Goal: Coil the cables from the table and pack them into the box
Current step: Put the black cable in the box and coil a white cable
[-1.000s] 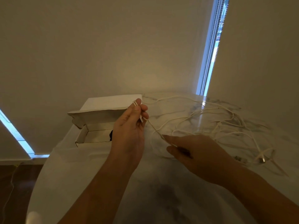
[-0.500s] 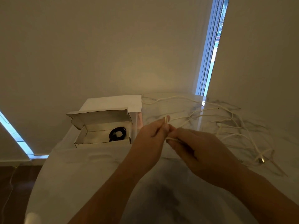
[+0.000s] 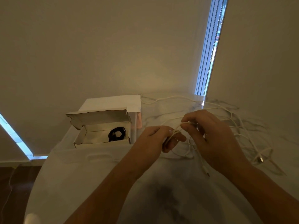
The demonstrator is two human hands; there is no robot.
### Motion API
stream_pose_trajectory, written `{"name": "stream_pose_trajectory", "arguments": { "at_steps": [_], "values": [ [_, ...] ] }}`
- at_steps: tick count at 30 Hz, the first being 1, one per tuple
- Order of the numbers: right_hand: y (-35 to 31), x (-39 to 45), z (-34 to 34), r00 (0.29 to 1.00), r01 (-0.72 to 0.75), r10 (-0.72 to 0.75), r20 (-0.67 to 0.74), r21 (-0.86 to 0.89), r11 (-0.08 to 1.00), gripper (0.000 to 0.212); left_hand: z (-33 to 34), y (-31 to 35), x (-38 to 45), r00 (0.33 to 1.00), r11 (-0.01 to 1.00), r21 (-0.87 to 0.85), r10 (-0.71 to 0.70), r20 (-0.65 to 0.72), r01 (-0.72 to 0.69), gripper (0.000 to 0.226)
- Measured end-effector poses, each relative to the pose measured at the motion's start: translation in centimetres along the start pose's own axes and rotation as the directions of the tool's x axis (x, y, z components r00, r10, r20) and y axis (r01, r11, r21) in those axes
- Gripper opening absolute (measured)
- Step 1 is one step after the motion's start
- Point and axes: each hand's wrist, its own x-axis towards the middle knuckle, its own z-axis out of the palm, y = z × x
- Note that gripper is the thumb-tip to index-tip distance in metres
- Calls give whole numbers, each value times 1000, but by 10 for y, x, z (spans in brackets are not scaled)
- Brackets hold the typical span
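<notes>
Above the worktop (image 3: 113,183), left hand (image 3: 159,137) grips white cable (image 3: 175,132) loops, right hand (image 3: 208,135) pinches the strand; trailing slack could snag the pile (image 3: 242,136), loosening the coil. Box (image 3: 103,135) waits left.

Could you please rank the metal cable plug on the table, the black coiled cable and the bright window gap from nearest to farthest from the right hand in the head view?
From the right hand:
1. Metal cable plug, on the table to the hand's right.
2. Black coiled cable, inside the open white cardboard box to the left.
3. Bright window gap, up on the far wall.
</notes>
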Motion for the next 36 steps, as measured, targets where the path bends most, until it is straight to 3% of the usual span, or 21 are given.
{"name": "stream_pose_trajectory", "arguments": {
  "at_steps": [2, 4, 6, 10, 16, 19, 28, 33, 36],
  "values": [
    [3, 1, 0, 999, -36, 36, -8, 31, 999, 17, -1, -2, 2, 1000, 997, -70, -14, 18, 16, 65],
    [5, 2, 1, 997, -73, 74, -7, 64, 995, 19, -2, -1, 2, 997, 965, -257, -26, 73, 44, 51],
    [5, 2, 3, 995, -99, 99, 1, 109, 989, 21, -4, 0, 3, 994, 898, -435, -33, 99, 73, 43],
    [6, 2, 6, 987, -158, 150, 55, 197, 968, 24, -7, 8, 4, 992, 777, -627, 25, 125, 60, 35],
    [9, 0, 10, 967, -229, 193, 165, 236, 944, 25, -27, 7, 7, 998, 489, -872, 54, 26, -3, 39],
    [2, -3, 10, 964, -175, 136, 230, 162, 971, 31, -33, 9, 9, 997, 420, -905, 31, -66, -73, 40],
    [-24, -13, 8, 890, 77, -60, 452, -20, 997, 40, -27, 2, 13, 956, 539, -820, -82, -282, -195, 34],
    [-31, -14, 2, 864, 177, -140, 484, -33, 984, 35, -24, -2, 12, 944, 611, -766, -90, -317, -199, 32],
    [-31, -13, -1, 859, 201, -166, 485, -20, 979, 29, -17, -7, 13, 941, 725, -662, -60, -333, -188, 25]
  ]
}}
